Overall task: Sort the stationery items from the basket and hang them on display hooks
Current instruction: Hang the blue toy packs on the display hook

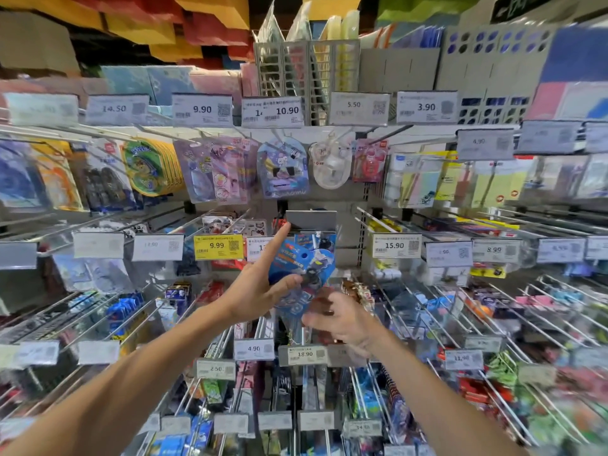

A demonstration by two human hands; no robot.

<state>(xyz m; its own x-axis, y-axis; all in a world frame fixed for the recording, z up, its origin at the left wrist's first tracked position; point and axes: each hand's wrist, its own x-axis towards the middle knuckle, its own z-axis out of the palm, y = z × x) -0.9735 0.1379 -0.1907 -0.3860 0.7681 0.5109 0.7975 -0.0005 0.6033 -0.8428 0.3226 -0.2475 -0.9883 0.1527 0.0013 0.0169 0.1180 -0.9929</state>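
Left hand (pixel 260 291) pinches blue plastic blister pack (pixel 304 258), index finger up at grey tag holder (pixel 311 220) edge, 12 o'clock. Right hand (pixel 339 320) at 5 o'clock is blurred, grip cannot be told.

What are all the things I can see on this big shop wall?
blue pack: one, blue, centre, pinched in the left grip
yellow price tag: one, yellow, middle row, left of centre
white price tags: many, white, along every row
hooks: many, silver, all over the wall
purple character pack: one in front, purple-blue, upper row centre
grey file racks: several, grey, top shelf
left grip: one, a bare hand, pinching the blue pack, forefinger pointing up
right grip: one, a bare hand, just below the pack; hold unclear
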